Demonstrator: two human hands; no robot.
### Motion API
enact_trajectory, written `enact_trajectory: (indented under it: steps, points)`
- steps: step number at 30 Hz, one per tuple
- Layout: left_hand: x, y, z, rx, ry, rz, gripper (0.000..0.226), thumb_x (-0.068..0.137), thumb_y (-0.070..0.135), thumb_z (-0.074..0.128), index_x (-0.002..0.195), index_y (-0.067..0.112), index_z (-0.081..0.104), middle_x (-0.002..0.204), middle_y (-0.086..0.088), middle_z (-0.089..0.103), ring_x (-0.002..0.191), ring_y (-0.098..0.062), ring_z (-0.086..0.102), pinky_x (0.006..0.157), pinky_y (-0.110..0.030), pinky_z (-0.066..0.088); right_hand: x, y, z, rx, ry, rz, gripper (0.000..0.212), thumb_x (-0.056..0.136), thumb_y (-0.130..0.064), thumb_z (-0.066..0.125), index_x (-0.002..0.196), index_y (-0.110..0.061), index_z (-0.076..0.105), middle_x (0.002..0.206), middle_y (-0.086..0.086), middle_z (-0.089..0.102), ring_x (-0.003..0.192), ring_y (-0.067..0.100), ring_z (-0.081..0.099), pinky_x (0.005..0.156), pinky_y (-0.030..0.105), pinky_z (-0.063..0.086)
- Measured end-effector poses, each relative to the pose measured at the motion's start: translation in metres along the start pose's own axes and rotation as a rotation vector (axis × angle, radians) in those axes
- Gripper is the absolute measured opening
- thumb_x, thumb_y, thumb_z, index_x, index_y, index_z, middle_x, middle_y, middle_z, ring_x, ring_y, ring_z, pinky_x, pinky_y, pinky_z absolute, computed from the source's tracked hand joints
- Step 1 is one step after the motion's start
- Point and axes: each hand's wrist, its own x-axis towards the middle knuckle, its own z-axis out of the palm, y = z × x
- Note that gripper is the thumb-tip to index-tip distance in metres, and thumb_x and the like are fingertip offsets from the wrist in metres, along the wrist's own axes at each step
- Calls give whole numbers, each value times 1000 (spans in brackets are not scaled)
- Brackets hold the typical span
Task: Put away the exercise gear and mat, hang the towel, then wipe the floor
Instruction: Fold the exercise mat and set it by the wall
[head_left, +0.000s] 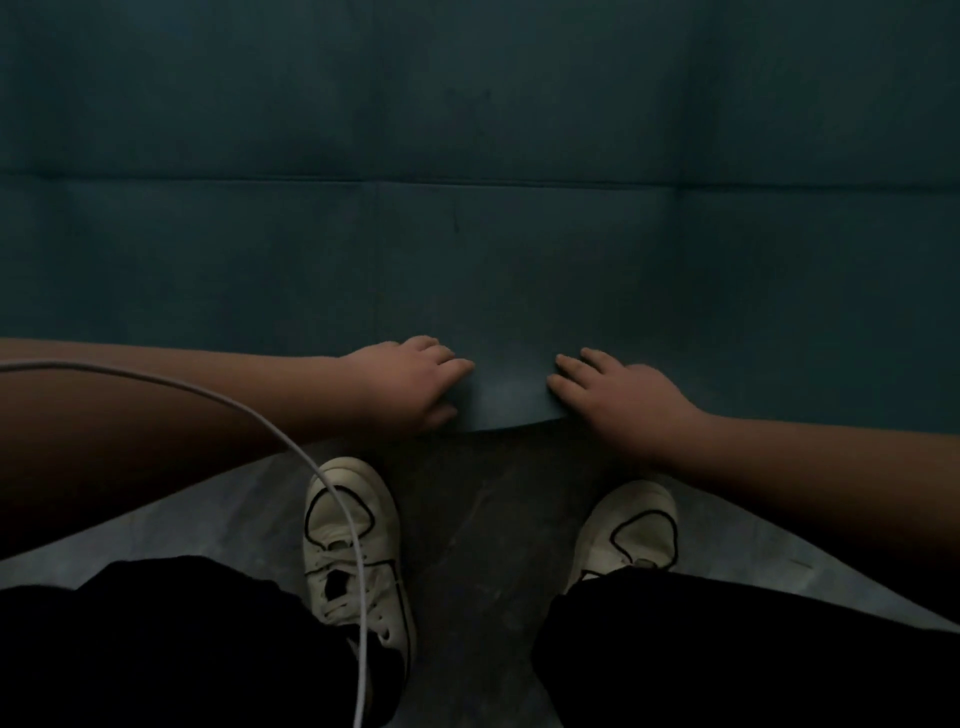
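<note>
Teal mat (467, 249) is lying flat, long axis unclear; left hand (410, 382) is pinching its near edge, right hand (618, 397) pressing it, fingers straight.

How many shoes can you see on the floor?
2. The left shoe stands on the grey floor below the left hand, with a white cable crossing it. The right shoe stands below the right hand. Dark trousers hide both heels.
</note>
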Motion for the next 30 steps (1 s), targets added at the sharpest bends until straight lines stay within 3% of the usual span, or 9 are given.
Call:
enact_trajectory:
  steps: [4,7,10,13,16,22,25,27,30]
  points:
    - [-17,14,-9,-52,20,-21,80,87,78,27,150,29,21,150,-2,39,136,-25,40,102,-45,46,-1,5,-40,62,115,120,25,93,-24,47,118,-26,48,117,0,61,101,27,63,63,33,41]
    - [-25,12,-30,-58,112,-56,67,90,51,50,148,31,22,143,2,47,125,-24,52,91,-42,51,-4,11,-73,71,216,224,17,86,-24,52,103,-26,54,101,-1,66,91,29,66,59,32,37]
    - [-36,-2,-57,-74,278,-114,47,89,27,45,134,32,34,129,4,59,109,-26,63,78,-40,54,-7,19,-107,65,339,308,12,82,-18,57,92,-24,56,85,-1,65,75,29,63,52,28,27]
    - [-51,-21,-83,64,530,-147,24,93,30,44,117,29,45,106,3,67,85,-27,67,54,-32,41,-11,31,-136,71,484,332,15,76,-11,62,85,-22,58,75,-1,62,65,30,60,49,25,21]
    - [-67,-38,-109,119,790,-228,20,94,41,48,96,22,54,83,-1,68,70,-32,67,47,-28,30,-12,45,-161,69,692,309,15,74,-7,59,86,-16,62,74,6,64,63,34,60,53,30,33]
    - [-55,-68,-182,246,986,-341,19,91,37,62,93,19,57,78,-3,67,69,-30,64,57,-31,29,3,88,-210,-85,1000,360,34,86,-14,47,116,-14,62,104,13,67,90,35,57,79,42,32]
    - [-40,-86,-221,274,1059,-409,23,92,38,59,105,19,57,91,-3,67,82,-28,64,65,-35,34,16,111,-237,-74,1013,395,47,80,-14,46,126,-14,56,118,14,61,101,34,55,84,44,33]
    - [-29,-97,-242,294,1096,-436,32,94,38,56,120,19,54,106,-5,66,93,-28,62,73,-38,40,25,126,-251,-76,984,399,56,80,-12,50,135,-14,50,128,12,57,114,32,52,99,49,33]
    - [-12,-112,-266,276,1093,-499,47,94,38,54,136,20,43,127,-8,58,112,-30,55,89,-44,39,38,144,-264,-96,919,406,68,80,-8,58,145,-15,41,139,8,49,131,27,43,116,63,16]
